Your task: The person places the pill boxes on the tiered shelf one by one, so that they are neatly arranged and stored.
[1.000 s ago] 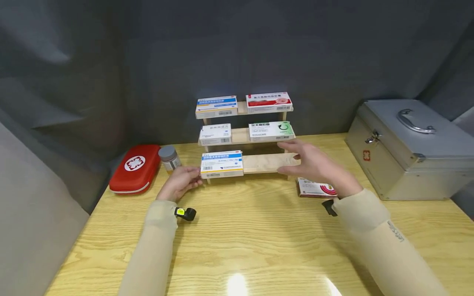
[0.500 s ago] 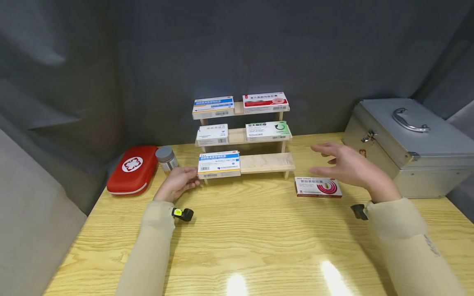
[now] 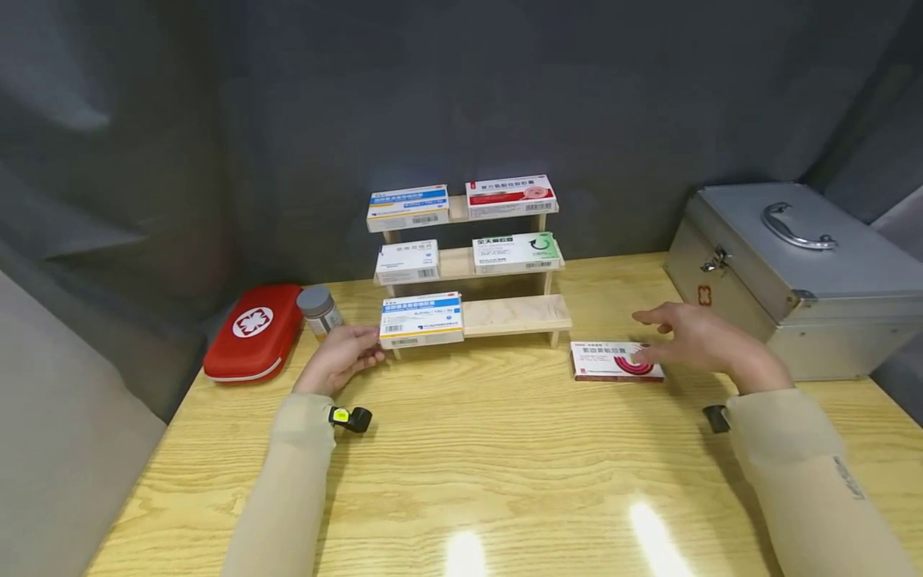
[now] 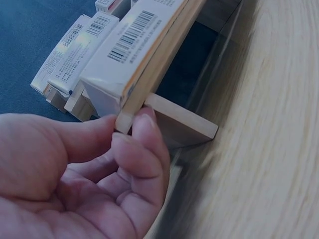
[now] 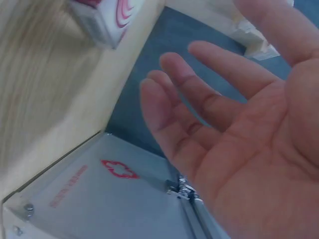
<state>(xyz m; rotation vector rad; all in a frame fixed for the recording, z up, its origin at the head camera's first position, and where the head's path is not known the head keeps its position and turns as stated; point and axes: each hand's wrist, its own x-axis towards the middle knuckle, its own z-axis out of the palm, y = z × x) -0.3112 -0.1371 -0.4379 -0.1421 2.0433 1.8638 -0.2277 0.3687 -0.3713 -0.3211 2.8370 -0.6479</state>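
A three-tier wooden rack (image 3: 515, 315) stands on the table, bearing several medicine boxes. My left hand (image 3: 342, 353) pinches the left end of its bottom board, thumb and fingers around the wood in the left wrist view. Just above that grip sits a blue-and-white medicine box (image 3: 421, 318). To the right of the rack, a white medicine box with pink rings (image 3: 604, 362) lies flat on the table. My right hand (image 3: 707, 343) hovers at that box's right end, partly in front of it, with fingers extended. In the right wrist view its palm holds nothing.
A red zip case (image 3: 254, 332) and a grey-lidded bottle (image 3: 320, 311) stand left of the rack. On the right is a silver metal case (image 3: 743, 296) with a handle on its lid. A dark cloth (image 3: 461, 88) hangs behind the table.
My right hand has moved right, away from the bottom board, and then lower beside the pink-ringed medicine box. The left hand keeps its pinch on the rack. The head view has shifted slightly.
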